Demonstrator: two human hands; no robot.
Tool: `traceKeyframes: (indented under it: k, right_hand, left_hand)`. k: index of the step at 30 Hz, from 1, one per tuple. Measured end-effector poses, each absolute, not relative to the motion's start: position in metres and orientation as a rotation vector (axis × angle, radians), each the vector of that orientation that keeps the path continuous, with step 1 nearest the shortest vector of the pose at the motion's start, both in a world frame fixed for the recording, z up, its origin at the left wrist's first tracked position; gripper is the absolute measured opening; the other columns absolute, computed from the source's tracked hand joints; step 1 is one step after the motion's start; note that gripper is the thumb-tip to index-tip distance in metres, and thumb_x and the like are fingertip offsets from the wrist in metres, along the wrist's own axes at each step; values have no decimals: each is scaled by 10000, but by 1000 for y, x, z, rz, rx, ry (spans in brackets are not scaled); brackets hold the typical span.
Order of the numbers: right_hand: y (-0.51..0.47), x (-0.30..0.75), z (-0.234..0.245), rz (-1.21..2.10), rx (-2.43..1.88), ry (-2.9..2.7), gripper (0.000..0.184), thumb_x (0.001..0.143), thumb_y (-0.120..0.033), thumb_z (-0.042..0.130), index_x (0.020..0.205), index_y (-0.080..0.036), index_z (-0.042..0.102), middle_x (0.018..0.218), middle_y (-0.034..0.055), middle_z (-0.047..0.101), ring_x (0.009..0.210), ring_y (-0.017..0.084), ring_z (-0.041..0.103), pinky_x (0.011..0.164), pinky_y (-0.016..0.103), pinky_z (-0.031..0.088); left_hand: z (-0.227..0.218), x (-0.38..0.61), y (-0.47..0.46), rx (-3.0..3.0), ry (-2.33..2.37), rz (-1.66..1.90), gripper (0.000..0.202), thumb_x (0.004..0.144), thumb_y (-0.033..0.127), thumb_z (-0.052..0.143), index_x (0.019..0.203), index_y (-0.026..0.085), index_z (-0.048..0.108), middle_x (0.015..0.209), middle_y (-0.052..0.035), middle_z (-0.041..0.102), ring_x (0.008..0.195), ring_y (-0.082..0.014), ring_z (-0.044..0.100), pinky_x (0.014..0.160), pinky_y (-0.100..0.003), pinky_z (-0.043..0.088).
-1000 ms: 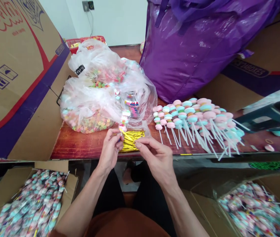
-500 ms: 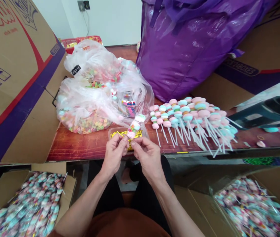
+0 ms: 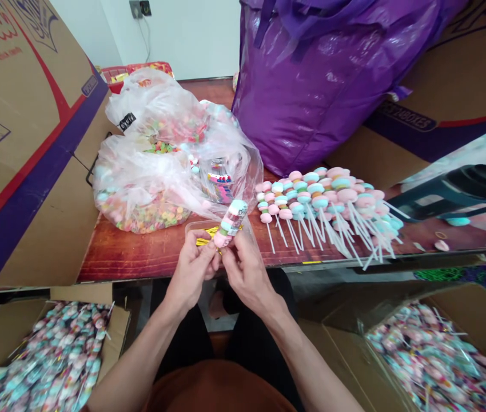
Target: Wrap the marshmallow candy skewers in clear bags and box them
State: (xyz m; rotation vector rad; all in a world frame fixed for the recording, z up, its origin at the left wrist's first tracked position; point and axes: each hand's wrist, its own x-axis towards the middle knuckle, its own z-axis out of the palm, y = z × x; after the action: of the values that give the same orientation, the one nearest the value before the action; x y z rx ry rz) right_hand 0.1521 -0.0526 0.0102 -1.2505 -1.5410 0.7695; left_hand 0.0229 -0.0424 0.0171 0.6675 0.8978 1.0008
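Pink-and-blue candy skewer (image 3: 231, 223) between hands (image 3: 190, 272) (image 3: 248, 269)

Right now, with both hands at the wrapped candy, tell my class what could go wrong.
The wrapped candy might slip: the left hand and right hand are at its lower end.
Piled candy sticks reach the front edge of the table, so an arm could knock some off.
The gold ties lie close behind the hands and might scatter if bumped.

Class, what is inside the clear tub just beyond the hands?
Yellow strips show inside the tub. The left hand, right hand and candy cover its near side; whatever lies there cannot be seen.
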Motion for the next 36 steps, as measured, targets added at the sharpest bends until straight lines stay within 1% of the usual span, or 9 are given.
traceKeyframes:
  k: [6,8,11,15,18,22,25,30,36]
  right_hand:
    - [-54,147,12,936,-1348,-1449,86,906,-197,456,881,-205,538,800,6,592,709,153,544,651,279,445]
    - [-55,147,11,1029,-1322,-1393,123,931,-216,460,837,-207,538,739,-10,590,653,141,552,601,261,456]
    - [-57,147,7,778,-1272,-1459,193,971,-217,451,867,-199,613,799,25,662,737,159,635,671,278,515]
    - [-55,153,-1,263,-1185,-1678,280,968,-143,465,1074,-218,712,1046,98,736,995,206,693,862,336,551]
    - [-52,156,-4,62,-1148,-1749,256,937,-121,527,1028,-236,738,964,90,756,916,214,714,819,347,565]
    - [-51,150,2,28,-1132,-1687,206,925,-115,520,926,-206,705,837,89,726,800,207,687,735,339,548]
    - [-54,142,11,270,-1190,-1559,197,943,-145,482,872,-207,655,791,58,681,753,184,649,710,320,528]
    - [-58,142,35,704,-1238,-1284,126,946,-221,552,843,-214,623,755,-2,655,672,142,617,620,256,500]
    - [-66,148,45,538,-1170,-1308,122,924,-193,591,850,-206,687,770,5,661,695,139,611,675,259,500]
  left_hand:
    - [10,27,-49,850,1008,1116,308,750,386,804,932,150,724,808,-30,655,677,-102,560,623,-207,459]
    - [12,25,-44,753,999,1118,332,689,357,853,900,133,731,738,-15,633,590,-66,503,535,-175,403]
    - [15,21,-33,468,917,1045,377,573,279,923,821,113,693,621,52,521,454,4,325,417,-131,251]
    - [19,20,-24,215,822,944,420,499,142,940,797,99,648,616,79,473,434,27,310,392,-101,239]
    - [21,23,-27,140,759,893,387,536,129,924,784,104,628,593,86,445,428,27,308,385,-90,242]
    - [23,28,-31,196,722,907,357,598,193,912,814,145,632,629,65,506,462,-2,400,423,-112,329]
    - [27,29,-30,346,713,891,329,694,389,856,841,163,668,703,8,580,586,-79,532,523,-189,453]
    - [40,22,-38,700,723,1115,519,777,693,635,734,178,689,751,-65,606,770,-194,585,705,-315,516]
    - [35,24,-44,909,938,1120,401,832,534,683,654,174,704,809,-67,640,895,-202,581,863,-320,469]
